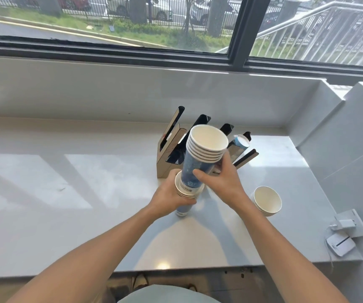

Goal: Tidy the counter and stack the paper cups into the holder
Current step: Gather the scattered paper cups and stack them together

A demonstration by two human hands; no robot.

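Two bare hands meet over a white counter point(45, 193) below a window, each closed around a stack of blue paper cups. On the left, the left hand point(171, 196) wraps its fingers about the lower stack point(186, 193), which stands near the middle of the counter with white rims facing up and its blue base showing beneath the palm. Set into that stack's mouth is the upper stack point(200, 158), gripped around its blue wall by the right hand point(222, 182), thumb on the near side and fingers curled behind. Its long axis runs from the base at lower left up to the open mouth at upper right, so the nested rims tilt toward the window and away from the person. Just behind the hands stands the cup holder point(169, 154), a tan base with dark slanted channels leaning up and right; one lone cup point(240, 142) lies in a right-hand channel, mouth down into it. Farther right, apart from the hands, a third short stack point(266, 201) sits on the counter, mouths open toward the camera.
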